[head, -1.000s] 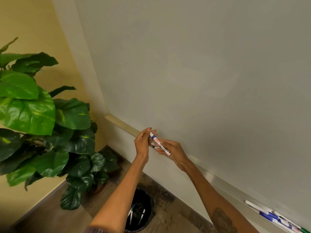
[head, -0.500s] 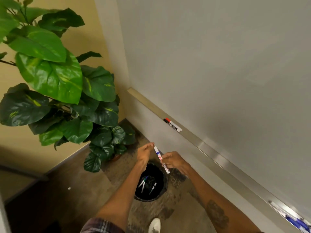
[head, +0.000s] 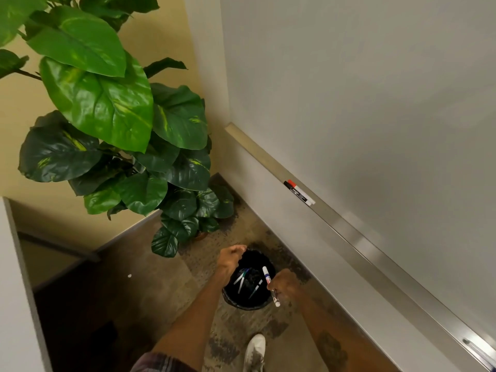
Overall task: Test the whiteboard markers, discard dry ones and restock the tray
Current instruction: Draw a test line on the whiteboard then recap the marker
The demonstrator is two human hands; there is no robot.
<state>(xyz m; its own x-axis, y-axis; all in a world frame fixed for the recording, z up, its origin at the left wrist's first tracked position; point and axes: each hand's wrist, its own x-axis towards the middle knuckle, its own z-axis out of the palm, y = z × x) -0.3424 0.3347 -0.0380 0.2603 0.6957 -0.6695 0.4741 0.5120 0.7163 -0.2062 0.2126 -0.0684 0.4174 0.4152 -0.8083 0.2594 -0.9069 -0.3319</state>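
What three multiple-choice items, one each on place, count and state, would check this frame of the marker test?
1. Where is the marker in the right hand?
A. On the tray
B. Above the black bin
C. On the floor

2. How many markers lie in the bin?
A. None
B. Three
C. Seven

3. How is the left hand?
A. Empty, loosely curled
B. Holding a cap
C. Flat on the whiteboard

Answers: 1 B, the marker is over the bin's opening; 2 B, three pale barrels show against the dark inside; 3 A, nothing shows in its grip.
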